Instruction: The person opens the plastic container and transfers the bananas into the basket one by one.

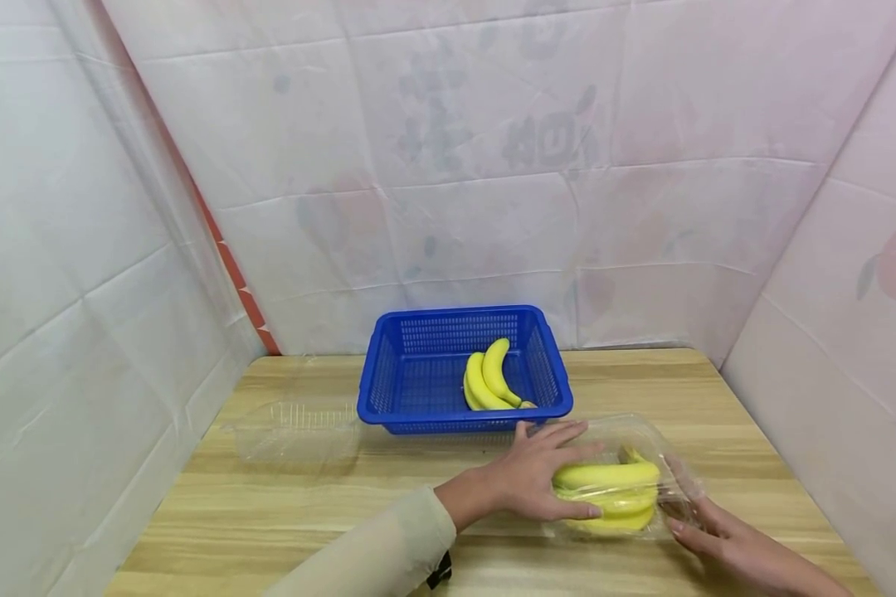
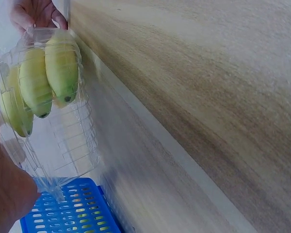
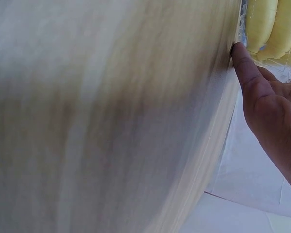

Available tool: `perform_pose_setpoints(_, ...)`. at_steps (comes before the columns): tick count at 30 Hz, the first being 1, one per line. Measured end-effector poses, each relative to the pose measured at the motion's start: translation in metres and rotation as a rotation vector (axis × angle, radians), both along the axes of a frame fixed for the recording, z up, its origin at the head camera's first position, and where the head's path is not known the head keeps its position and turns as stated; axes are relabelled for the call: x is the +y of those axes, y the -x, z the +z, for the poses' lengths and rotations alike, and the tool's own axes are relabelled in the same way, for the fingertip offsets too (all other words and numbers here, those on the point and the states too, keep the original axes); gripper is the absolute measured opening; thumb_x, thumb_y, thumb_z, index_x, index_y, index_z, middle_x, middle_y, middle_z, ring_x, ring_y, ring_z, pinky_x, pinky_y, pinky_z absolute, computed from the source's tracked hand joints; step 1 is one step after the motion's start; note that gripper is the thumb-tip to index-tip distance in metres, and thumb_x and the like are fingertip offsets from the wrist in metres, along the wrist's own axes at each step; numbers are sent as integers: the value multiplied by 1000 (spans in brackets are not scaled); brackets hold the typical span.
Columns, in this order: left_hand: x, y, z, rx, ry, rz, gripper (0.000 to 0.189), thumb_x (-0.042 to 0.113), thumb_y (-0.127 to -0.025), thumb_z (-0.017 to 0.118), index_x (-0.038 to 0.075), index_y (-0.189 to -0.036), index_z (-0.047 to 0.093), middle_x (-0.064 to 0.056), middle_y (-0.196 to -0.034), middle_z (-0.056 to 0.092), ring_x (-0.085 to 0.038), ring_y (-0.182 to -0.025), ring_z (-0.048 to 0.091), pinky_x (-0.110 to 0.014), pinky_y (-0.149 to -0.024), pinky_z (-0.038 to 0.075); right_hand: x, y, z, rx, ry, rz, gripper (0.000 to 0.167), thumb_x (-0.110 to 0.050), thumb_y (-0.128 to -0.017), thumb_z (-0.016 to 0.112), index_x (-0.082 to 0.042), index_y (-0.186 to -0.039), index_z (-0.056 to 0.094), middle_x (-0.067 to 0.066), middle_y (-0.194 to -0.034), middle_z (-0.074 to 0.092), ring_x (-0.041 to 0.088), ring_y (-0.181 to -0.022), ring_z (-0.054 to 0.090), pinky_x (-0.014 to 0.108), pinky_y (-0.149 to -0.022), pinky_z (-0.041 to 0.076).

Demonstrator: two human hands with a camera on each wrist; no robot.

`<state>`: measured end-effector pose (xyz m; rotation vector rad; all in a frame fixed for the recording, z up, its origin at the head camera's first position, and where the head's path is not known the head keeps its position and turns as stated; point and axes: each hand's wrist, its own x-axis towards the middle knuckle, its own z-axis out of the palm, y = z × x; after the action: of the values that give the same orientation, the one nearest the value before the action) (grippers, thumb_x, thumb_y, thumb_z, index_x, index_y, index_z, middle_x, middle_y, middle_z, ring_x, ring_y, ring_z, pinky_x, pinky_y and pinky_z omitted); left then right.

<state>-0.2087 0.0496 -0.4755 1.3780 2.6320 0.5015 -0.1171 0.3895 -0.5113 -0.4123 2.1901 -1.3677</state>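
Note:
A clear plastic clamshell box (image 1: 627, 427) with several yellow bananas (image 1: 605, 489) inside lies at the right front of the table. Across its left part my left hand (image 1: 533, 477) rests with fingers spread, the thumb lying over the bananas. My right hand (image 1: 717, 535) holds the box's right end, its thumb at the front and its other fingers partly hidden behind the plastic. In the left wrist view the banana ends (image 2: 63, 73) show through the ribbed plastic. The right wrist view shows the right hand (image 3: 269, 97) low at the tabletop beside the box.
A blue basket (image 1: 396, 414) stands at the back middle with more bananas (image 1: 485, 381) in its right side. Left of it sits another clear plastic container (image 1: 294, 435). White printed sheeting (image 1: 448, 207) walls the wooden table (image 1: 269, 531) at the back and both sides.

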Motion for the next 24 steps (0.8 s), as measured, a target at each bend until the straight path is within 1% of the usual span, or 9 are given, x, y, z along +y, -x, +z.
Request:
perform_pose_setpoints(5,0,0,0,-9,-3,9,82,77,-97,53,50,-167,22,13,-181,14,-14,-169,13,-82,-123,19,0,0,-1,22,44,25,88,-12,-115,40,-22,-163,-33,56,-159,-6,-27,-128,36,10,-96,45)
perform_pose_setpoints(8,0,0,1,-49,-38,25,79,75,-98,53,47,-167,27,13,-180,17,-15,-169,16,-81,-124,17,0,0,-2,28,62,27,87,-10,-115,40,-21,-164,-32,53,-161,-9,-28,-131,32,10,-97,44)
perform_pose_setpoints(10,-1,-1,2,-86,-73,38,77,74,-99,54,45,-167,32,13,-180,19,-16,-168,17,-81,-124,16,1,0,-2,26,45,25,87,-10,-115,40,-22,-164,-31,49,-163,-12,-30,-131,26,9,-97,43)
perform_pose_setpoints(12,-2,-1,3,-116,-103,45,76,71,-99,56,43,-166,35,13,-179,20,-17,-168,18,-81,-125,15,1,0,-1,21,10,9,87,-13,-115,41,-23,-165,-30,44,-164,-14,-35,-125,18,8,-96,42)
perform_pose_setpoints(14,-3,-2,3,-134,-117,45,77,70,-98,58,42,-166,35,13,-179,20,-19,-169,18,-80,-125,14,2,-1,-1,23,-16,0,87,-14,-115,41,-21,-165,-29,43,-165,-12,-35,-123,18,9,-96,42)
perform_pose_setpoints(18,-4,-3,5,-125,-110,37,78,70,-98,60,42,-166,35,11,-180,21,-21,-169,19,-79,-126,15,0,0,1,-2,7,2,87,-14,-116,41,-24,-164,-31,45,-165,-15,-32,-126,24,9,-96,44)
perform_pose_setpoints(20,-4,-4,7,-122,-109,42,78,70,-97,61,43,-166,36,10,-179,22,-20,-168,20,-79,-126,16,-1,0,2,-22,21,-2,89,-14,-116,41,-28,-164,-32,44,-165,-21,-32,-127,24,9,-97,44)
perform_pose_setpoints(22,-4,-5,10,-121,-107,44,77,70,-96,62,44,-164,37,10,-179,25,-17,-168,22,-77,-127,17,-1,0,2,-12,8,-13,89,-14,-116,41,-31,-164,-31,43,-167,-19,-32,-127,25,10,-96,44)
perform_pose_setpoints(24,-4,-6,14,-111,-96,39,76,70,-96,63,44,-163,39,10,-178,27,-15,-167,25,-74,-129,18,-1,-1,3,8,-21,-32,90,-14,-115,43,-31,-165,-29,39,-168,-21,-34,-127,21,10,-96,44)
